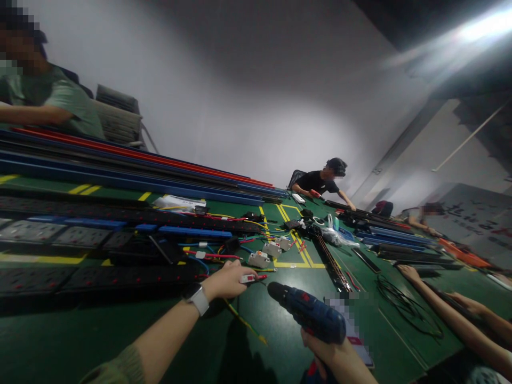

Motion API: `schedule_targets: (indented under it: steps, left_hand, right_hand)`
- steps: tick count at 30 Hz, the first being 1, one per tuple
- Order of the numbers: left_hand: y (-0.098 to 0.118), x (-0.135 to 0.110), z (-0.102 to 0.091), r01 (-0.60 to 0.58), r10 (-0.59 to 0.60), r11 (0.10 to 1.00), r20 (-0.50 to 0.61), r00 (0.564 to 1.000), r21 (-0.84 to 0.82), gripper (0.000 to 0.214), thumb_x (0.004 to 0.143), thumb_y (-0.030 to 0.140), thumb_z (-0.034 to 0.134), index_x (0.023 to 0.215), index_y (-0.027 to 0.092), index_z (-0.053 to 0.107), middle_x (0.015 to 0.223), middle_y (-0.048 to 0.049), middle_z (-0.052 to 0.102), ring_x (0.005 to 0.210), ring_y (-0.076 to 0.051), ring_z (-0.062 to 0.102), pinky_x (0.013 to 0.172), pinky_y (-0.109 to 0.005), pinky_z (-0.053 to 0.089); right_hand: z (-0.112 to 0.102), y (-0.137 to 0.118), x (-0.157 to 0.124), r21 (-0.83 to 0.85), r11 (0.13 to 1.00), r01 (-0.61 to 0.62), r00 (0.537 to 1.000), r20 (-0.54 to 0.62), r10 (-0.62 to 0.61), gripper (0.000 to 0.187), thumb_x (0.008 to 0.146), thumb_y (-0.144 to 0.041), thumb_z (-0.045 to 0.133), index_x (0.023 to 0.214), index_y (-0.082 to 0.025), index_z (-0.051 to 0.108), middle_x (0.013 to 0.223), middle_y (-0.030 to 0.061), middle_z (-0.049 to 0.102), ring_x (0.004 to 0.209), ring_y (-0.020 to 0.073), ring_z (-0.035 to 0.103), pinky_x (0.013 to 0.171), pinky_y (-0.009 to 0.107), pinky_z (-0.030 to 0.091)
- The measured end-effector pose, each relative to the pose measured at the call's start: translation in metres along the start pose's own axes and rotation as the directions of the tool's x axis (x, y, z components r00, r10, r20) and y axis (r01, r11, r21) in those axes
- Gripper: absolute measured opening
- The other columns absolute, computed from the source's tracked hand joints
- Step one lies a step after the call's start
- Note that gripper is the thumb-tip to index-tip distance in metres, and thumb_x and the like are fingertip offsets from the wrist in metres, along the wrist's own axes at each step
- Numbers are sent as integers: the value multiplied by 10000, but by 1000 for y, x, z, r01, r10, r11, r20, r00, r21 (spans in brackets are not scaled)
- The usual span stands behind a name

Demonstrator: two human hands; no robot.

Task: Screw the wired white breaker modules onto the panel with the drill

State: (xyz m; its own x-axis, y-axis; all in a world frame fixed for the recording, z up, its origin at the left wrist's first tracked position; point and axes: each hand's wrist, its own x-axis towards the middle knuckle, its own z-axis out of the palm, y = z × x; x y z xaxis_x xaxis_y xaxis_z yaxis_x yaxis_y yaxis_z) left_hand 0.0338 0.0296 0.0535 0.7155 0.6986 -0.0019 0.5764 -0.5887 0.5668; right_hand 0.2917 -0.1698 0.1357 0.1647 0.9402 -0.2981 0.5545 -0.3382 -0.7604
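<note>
My left hand [227,280], with a watch on its wrist, is closed on a red wire [262,277] that carries a white tag. Its bare end points right, toward the drill. A yellow-green wire [246,322] hangs below that hand. My right hand [330,349] wraps round the grip of a blue and black cordless drill [310,311]. The drill's nose is a short gap from the red wire's end. Long black socket strips [132,277] lie left of my left hand. Small white circuit breakers [259,260] sit just beyond it.
Blue and red rails [160,173] run along the far left of the green table [264,357]. Metal strips [330,258], a phone [366,260] and a coiled black cable [408,306] lie right. Co-workers sit at the left and far side; another person's arms [444,314] reach in from the right.
</note>
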Motion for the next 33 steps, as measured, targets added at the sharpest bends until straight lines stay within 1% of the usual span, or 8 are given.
schedule_targets:
  steps: [9,13,20,22,24,26,30,33]
  left_hand:
    - [2,0,-1,1,-1,1000,6,1000,4,504,830,295,546,1305,451,605,1094,-68,591,1043,-310,540,944,-420,419]
    - [3,0,-2,3,-3,1000,12,1000,11,489,842,334,550,1315,451,596,1122,-67,587,1056,-315,539,944,-421,420]
    - [2,0,-2,2,-2,1000,21,1000,1,558,812,251,538,1332,448,582,1109,-65,580,1068,-308,533,940,-408,420]
    - [1,0,-2,-4,4,1000,17,1000,-9,562,811,247,535,1333,449,581,1107,-62,579,1068,-305,532,940,-403,419]
    - [0,0,-1,-2,2,1000,13,1000,-8,572,804,237,533,1330,457,581,1088,-59,580,1054,-300,538,941,-400,416]
    - [-1,0,0,2,-2,1000,10,1000,0,583,797,226,532,1330,458,580,1076,-59,582,1045,-299,542,941,-397,414]
    - [-1,1,1,9,-9,1000,25,1000,4,573,802,247,542,1339,445,578,1087,-61,586,1050,-303,543,939,-397,416]
    - [0,2,0,17,-17,1000,27,999,9,558,809,277,554,1342,438,579,1089,-61,589,1053,-307,540,950,-406,412]
  right_hand:
    - [2,0,-2,22,999,-26,1000,-12,26,410,793,-563,601,900,-168,617,384,-83,439,373,106,404,498,242,372]
    - [4,1,-3,36,999,-7,1000,-14,8,420,776,-596,610,858,-184,608,402,-83,435,380,111,406,492,248,383]
    - [2,-3,-4,4,1000,-29,1000,-5,29,417,785,-593,621,840,-179,629,400,-77,445,398,120,445,536,254,415]
    - [0,-5,-5,30,1000,-5,1000,19,4,419,790,-575,630,873,-165,644,454,-58,511,411,114,467,534,250,412]
    - [-1,-6,-5,83,996,29,999,42,-33,432,790,-554,634,945,-151,654,644,-10,645,421,99,499,512,245,408]
    - [-2,-6,-4,119,992,45,997,55,-52,420,787,-521,639,976,-147,649,836,31,698,426,88,528,488,241,409]
    - [-2,-3,-2,92,996,16,998,60,-21,337,786,-464,649,879,-140,633,724,9,660,419,91,528,466,229,399]
    - [-2,-5,-4,100,995,5,999,41,-9,341,784,-449,650,927,-140,638,756,14,677,424,86,524,474,228,404]
